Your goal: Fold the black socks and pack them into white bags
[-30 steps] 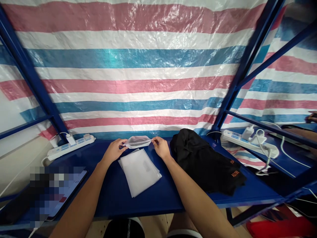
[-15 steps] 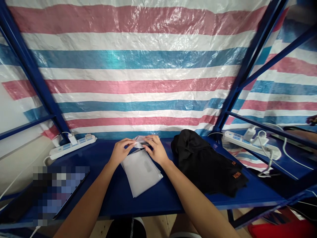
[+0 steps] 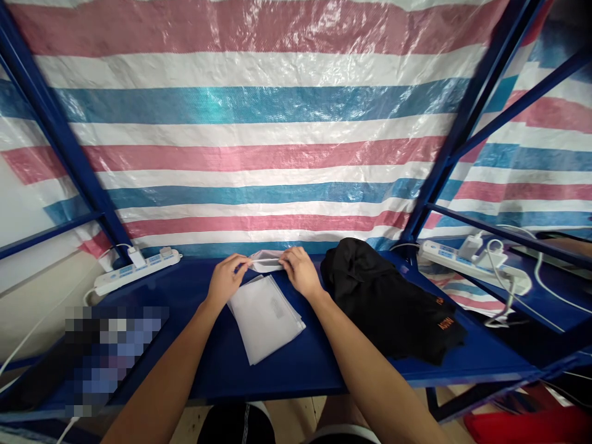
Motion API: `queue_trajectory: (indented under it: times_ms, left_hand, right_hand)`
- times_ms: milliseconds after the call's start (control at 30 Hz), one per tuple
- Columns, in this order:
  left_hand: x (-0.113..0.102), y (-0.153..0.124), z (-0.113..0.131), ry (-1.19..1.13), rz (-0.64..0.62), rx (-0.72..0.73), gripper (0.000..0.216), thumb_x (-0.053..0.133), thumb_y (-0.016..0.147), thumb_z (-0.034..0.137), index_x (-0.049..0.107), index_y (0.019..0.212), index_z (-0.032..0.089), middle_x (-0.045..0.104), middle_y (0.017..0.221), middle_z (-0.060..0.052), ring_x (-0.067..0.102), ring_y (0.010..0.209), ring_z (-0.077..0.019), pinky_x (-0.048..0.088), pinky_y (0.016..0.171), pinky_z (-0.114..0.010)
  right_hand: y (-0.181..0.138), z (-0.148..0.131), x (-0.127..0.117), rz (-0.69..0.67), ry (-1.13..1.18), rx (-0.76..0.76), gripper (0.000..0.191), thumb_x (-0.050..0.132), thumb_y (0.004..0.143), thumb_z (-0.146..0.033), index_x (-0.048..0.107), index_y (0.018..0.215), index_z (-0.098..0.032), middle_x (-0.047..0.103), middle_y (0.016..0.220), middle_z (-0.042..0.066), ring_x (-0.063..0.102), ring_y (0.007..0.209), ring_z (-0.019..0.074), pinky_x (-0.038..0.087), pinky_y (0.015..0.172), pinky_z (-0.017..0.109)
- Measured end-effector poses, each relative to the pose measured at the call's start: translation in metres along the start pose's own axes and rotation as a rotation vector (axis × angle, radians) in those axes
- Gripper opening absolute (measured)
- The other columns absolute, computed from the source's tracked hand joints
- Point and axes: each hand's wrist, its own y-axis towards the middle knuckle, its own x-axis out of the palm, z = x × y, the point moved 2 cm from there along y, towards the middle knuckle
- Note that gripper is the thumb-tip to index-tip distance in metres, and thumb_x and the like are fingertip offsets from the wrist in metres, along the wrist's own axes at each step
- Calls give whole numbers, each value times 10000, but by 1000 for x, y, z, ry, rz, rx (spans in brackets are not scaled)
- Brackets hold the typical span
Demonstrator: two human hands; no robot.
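Between my two hands is a translucent white plastic bag [image 3: 267, 261], its mouth spread into a narrow oval. My left hand [image 3: 227, 279] pinches the bag's left edge between thumb and fingers. The opposite edge is gripped by my right hand [image 3: 300, 270]. Just nearer to me, a small stack of flat frosted zip bags [image 3: 267, 317] lies on the blue table [image 3: 213, 370], a slider showing at the right corner. A folded black garment [image 3: 388, 302] with orange lettering rests to the right of my right forearm.
A white power strip [image 3: 139, 271] with a plugged-in charger lies at the back left; another power strip [image 3: 476, 268] with cables is at the right. A blurred-out device [image 3: 115, 357] sits front left. Blue metal posts [image 3: 439, 154] frame a striped plastic sheet [image 3: 259, 160] behind.
My hands have drawn slightly apart, and the bag's mouth has widened between them. The stack and the black garment stay in place while the view has shifted a little.
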Motion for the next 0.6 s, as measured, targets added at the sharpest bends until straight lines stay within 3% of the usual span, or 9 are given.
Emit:
queue_trajectory:
  times_ms: [100,233,367,467,600]
  left_hand:
    - [-12,1,-13,25,110,-77,224,600,1040,362,801,1038,264,804,1063,-33,732,910,-207,571,781,-292]
    - [-10,-1,-21,7,94,-88,236,607,1040,376,815,1063,268,802,1105,-37,741,929,-210,579,781,-298]
    - [3,-2,-8,-24,25,-16,287,573,1070,402,821,1147,280,775,1207,-56,742,1042,-226,603,865,-327]
    - [11,-4,5,-60,-21,60,304,545,1091,386,816,1185,285,771,1209,-59,733,1113,-230,590,993,-367]
    - [17,-7,16,-107,-74,126,330,504,1106,356,804,1230,292,760,1260,-66,717,1183,-236,586,1049,-394]
  right_hand:
    - [-2,25,-4,84,-8,101,229,471,1097,-285,687,1090,-211,665,1127,144,610,1098,321,523,1022,501]
    - [-5,26,2,61,130,97,192,503,1083,-299,652,1157,-203,641,1166,128,652,1068,282,566,988,452]
    - [-6,3,12,-43,136,16,355,511,1096,-308,616,1434,-276,601,1342,124,644,1178,268,583,1023,436]
    - [-6,-2,17,-91,38,0,442,537,1082,-294,600,1520,-318,529,1489,135,616,1253,287,567,1076,476]
    - [-7,7,20,-123,-37,42,663,764,944,-329,558,1572,-286,450,1608,167,548,1380,363,478,1172,575]
